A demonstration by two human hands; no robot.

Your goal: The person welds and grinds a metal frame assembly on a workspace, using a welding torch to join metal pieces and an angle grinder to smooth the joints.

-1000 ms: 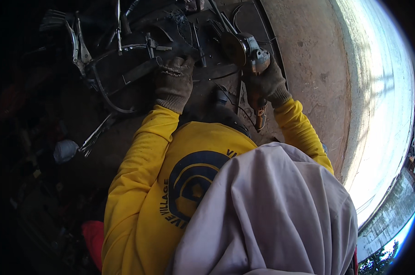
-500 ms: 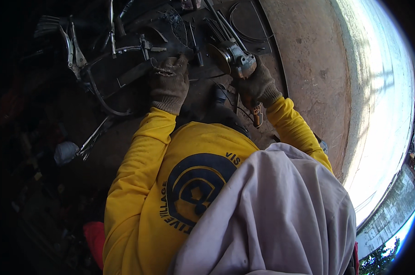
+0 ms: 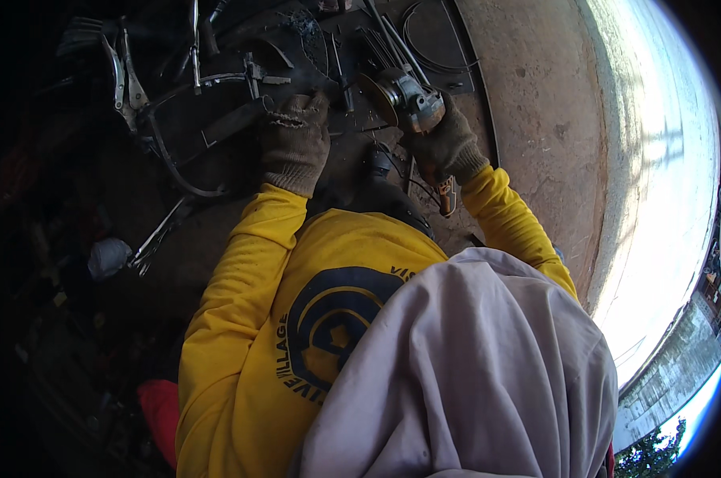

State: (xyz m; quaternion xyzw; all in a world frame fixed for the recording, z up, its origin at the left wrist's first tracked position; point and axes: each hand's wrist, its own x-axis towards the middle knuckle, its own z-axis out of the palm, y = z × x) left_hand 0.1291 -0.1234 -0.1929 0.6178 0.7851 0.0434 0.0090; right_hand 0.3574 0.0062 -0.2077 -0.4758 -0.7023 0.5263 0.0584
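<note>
Angle grinder [image 3: 418, 110] up front of the torso, in the gloved right hand [image 3: 448, 145]; fingers wrapped round its body, disc [image 3: 377, 99] on the left side. Gloved left hand [image 3: 298, 142] at the end of a metal tube [image 3: 234, 122], fingers curled; cannot tell if gripping. Thin rods [image 3: 379, 49] beyond the grinder. Locking pliers [image 3: 134, 88] far left.
</note>
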